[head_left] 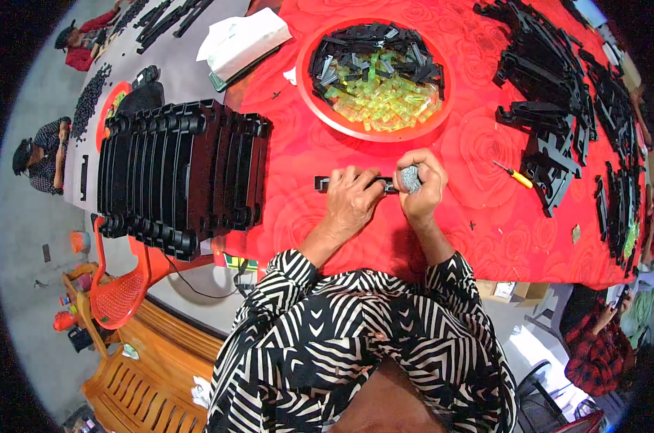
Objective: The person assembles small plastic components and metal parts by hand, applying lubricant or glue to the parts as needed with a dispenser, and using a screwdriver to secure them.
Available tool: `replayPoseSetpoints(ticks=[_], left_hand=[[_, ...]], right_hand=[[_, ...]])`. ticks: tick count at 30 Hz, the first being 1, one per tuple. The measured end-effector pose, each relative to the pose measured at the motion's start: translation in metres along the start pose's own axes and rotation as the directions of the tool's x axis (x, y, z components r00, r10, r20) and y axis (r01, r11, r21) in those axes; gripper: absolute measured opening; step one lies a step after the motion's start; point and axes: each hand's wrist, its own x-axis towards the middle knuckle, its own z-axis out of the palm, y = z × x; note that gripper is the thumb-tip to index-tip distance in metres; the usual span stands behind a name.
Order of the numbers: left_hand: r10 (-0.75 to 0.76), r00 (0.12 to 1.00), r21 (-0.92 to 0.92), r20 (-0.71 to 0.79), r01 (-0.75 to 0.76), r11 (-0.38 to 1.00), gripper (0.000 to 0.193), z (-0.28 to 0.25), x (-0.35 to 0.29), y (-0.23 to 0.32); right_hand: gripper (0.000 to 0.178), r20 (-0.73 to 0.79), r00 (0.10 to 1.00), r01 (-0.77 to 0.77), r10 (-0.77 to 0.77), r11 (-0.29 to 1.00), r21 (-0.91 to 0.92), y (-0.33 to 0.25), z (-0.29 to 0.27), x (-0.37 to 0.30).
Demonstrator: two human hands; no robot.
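My left hand [351,198] lies across a short black plastic part [321,185] on the red tablecloth, its fingers bent down and holding it. The part's left end sticks out past my fingers; its middle is hidden under them. At the part's right end, my right hand [423,189] is closed round a grey, rough-surfaced object with a rounded top [411,179]. The lower end of that object is hidden by the hand. Beyond both hands stands a round red tray [374,136] with yellow-green translucent pieces [385,101] and small black parts [363,36].
A tall stack of black plastic frames [182,173] stands at the left. Heaps of long black parts [543,65] cover the right side, near a yellow-handled screwdriver [518,177]. A white tissue pack [244,40] lies far left. Other people [42,155] sit around the tables.
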Motion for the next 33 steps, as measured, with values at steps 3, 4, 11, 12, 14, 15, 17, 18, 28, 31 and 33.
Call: replayPoseSetpoints(ticks=[3, 4, 11, 12, 14, 15, 17, 18, 28, 31, 33], left_hand=[[-0.002, 1.000, 0.000, 0.009, 0.002, 1.000, 0.009, 0.000, 0.001, 0.001], [-0.003, 1.000, 0.016, 0.015, 0.003, 1.000, 0.009, -0.001, 0.001, 0.001], [-0.017, 0.999, 0.042, 0.033, 0.016, 0.999, 0.008, 0.001, 0.001, 0.001], [-0.020, 0.999, 0.041, 0.031, 0.019, 0.999, 0.008, 0.000, 0.001, 0.001], [0.001, 0.999, 0.009, 0.039, -0.001, 1.000, 0.009, -0.001, 0.002, -0.001], [0.001, 0.999, 0.010, 0.033, -0.002, 1.000, 0.009, -0.001, 0.002, -0.002], [0.016, 1.000, -0.085, 0.001, -0.016, 0.996, 0.012, -0.001, 0.001, -0.007], [0.014, 1.000, -0.080, -0.005, -0.014, 0.997, 0.012, 0.000, -0.002, -0.012], [0.004, 0.999, -0.144, 0.042, 0.002, 0.990, 0.015, -0.006, -0.003, -0.015], [-0.006, 0.999, -0.146, 0.043, 0.013, 0.989, 0.014, -0.005, -0.003, -0.015], [-0.007, 0.999, -0.160, 0.035, 0.012, 0.987, 0.013, -0.005, -0.004, -0.014]], right_hand=[[0.031, -0.010, 0.999, -0.036, 0.035, 0.999, -0.040, -0.001, 0.001, 0.001], [0.031, 0.005, 0.999, -0.032, 0.032, 0.993, -0.112, -0.001, 0.003, 0.001], [0.032, 0.035, 0.997, -0.064, 0.074, 0.968, -0.243, 0.001, 0.003, 0.002], [0.032, 0.037, 0.996, -0.065, 0.077, 0.967, -0.245, 0.001, 0.005, 0.002], [0.032, 0.024, 1.000, 0.003, 0.004, 0.950, -0.312, -0.001, 0.008, 0.003], [0.032, 0.029, 1.000, 0.008, 0.001, 0.950, -0.313, -0.001, 0.006, 0.003], [0.032, 0.064, 0.998, 0.043, -0.021, 0.930, -0.366, 0.001, 0.000, 0.002], [0.032, 0.072, 0.997, 0.047, -0.022, 0.930, -0.364, 0.000, 0.002, 0.003], [0.028, 0.036, 0.997, -0.072, 0.066, 0.980, 0.183, 0.002, -0.001, 0.005], [0.029, 0.038, 0.996, -0.082, 0.078, 0.987, 0.140, 0.001, 0.004, 0.005], [0.030, 0.035, 0.996, -0.082, 0.080, 0.995, 0.056, 0.001, 0.007, 0.004]])
